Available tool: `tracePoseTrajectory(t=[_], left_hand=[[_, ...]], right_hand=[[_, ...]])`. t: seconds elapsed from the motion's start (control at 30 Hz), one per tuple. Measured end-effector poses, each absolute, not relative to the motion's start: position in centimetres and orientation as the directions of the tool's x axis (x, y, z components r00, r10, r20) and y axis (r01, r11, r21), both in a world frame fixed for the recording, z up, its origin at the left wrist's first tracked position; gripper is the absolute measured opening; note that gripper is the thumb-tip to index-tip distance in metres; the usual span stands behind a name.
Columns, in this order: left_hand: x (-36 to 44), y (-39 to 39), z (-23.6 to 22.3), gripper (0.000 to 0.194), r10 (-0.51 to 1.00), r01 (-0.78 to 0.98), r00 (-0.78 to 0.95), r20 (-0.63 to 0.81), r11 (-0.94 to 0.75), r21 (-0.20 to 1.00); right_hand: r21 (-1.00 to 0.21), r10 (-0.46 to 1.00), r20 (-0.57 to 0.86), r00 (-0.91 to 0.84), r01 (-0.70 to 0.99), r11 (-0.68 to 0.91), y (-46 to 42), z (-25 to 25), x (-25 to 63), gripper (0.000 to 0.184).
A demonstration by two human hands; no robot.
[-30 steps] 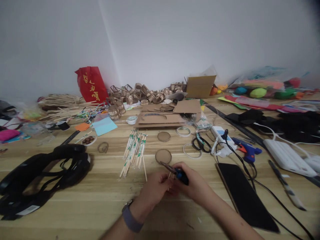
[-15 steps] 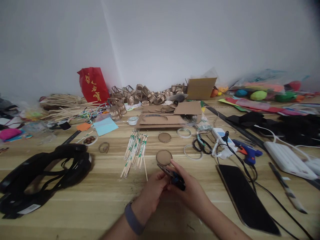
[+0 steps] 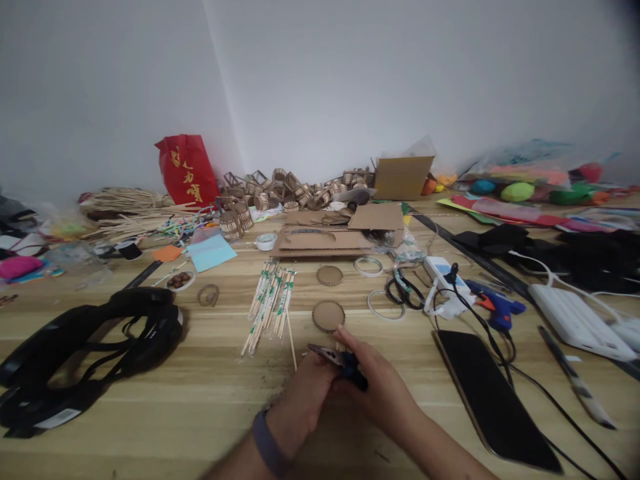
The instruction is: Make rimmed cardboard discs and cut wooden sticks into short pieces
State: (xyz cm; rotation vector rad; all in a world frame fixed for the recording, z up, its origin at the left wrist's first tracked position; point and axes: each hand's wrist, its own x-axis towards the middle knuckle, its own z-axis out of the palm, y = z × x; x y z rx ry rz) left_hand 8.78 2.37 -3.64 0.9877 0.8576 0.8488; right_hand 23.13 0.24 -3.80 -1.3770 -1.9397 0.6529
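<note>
My right hand is wrapped round the dark blue handles of a pair of pliers, whose metal jaws point to the left. Close against it, my left hand is closed, with a band on the wrist; its fingertips are tucked under the pliers, and what they pinch is hidden. Just beyond the jaws lies a round cardboard disc with a ridged edge. A second such disc is farther back. Left of the hands, packaged wooden chopsticks lie in a bunch, and one loose stick points towards my left hand.
A black phone and cables lie to the right, with a blue glue gun and a power strip. A black headset rests at left. Cardboard sheets and a heap of small stick-covered pieces are at the back.
The pliers have come back slightly towards me, and their jaws now point more to the left, away from the near disc's edge. My left hand has turned over a little.
</note>
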Motion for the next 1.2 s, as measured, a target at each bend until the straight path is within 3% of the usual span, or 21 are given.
tracePoseTrajectory(t=[0.27, 0.47, 0.57, 0.7, 0.8, 0.87, 0.97, 1.07, 1.2], left_hand=[[8.8, 2.3, -2.5, 0.023, 0.908, -0.15, 0.404, -0.109, 0.183, 0.972], [8.9, 2.3, -2.8, 0.016, 0.908, -0.106, 0.384, -0.167, 0.223, 0.969], [8.7, 2.4, -2.8, 0.02, 0.91, -0.096, 0.387, -0.146, 0.197, 0.976], [7.0, 3.7, -1.7, 0.031, 0.911, 0.017, 0.365, -0.191, 0.199, 0.98], [5.2, 5.1, -0.6, 0.036, 0.977, 0.268, 0.211, -0.03, -0.028, 0.963], [4.5, 5.6, -0.2, 0.034, 0.979, 0.512, 0.177, 0.104, -0.182, 0.839], [4.4, 5.5, -0.3, 0.029, 0.945, 0.802, 0.279, 0.172, -0.328, 0.499], [5.1, 4.9, -0.9, 0.025, 0.919, 0.886, 0.384, 0.084, -0.393, 0.245], [5.9, 4.0, -1.2, 0.026, 0.894, 0.888, 0.447, -0.01, -0.443, 0.127]], right_hand=[[-0.592, 0.905, 0.319, -0.283, 0.686, 0.423, 0.3, -3.9, 23.4, 0.079], [-0.542, 0.893, 0.343, -0.291, 0.715, 0.442, 0.3, -4.1, 23.4, 0.075], [-0.581, 0.904, 0.324, -0.28, 0.695, 0.423, 0.2, -4.0, 23.3, 0.07], [-0.725, 0.925, 0.341, -0.165, 0.58, 0.371, 0.7, -3.6, 24.0, 0.064], [-0.792, 0.939, 0.342, -0.02, 0.532, 0.3, 1.5, -3.2, 24.9, 0.05], [-0.806, 0.942, 0.333, 0.032, 0.528, 0.267, 1.8, -3.0, 25.4, 0.047], [-0.799, 0.944, 0.328, 0.035, 0.543, 0.257, 2.0, -2.8, 25.5, 0.045], [-0.778, 0.938, 0.347, 0.008, 0.561, 0.282, 1.9, -2.9, 25.2, 0.042], [-0.772, 0.939, 0.344, -0.016, 0.564, 0.293, 1.8, -2.9, 25.0, 0.039]])
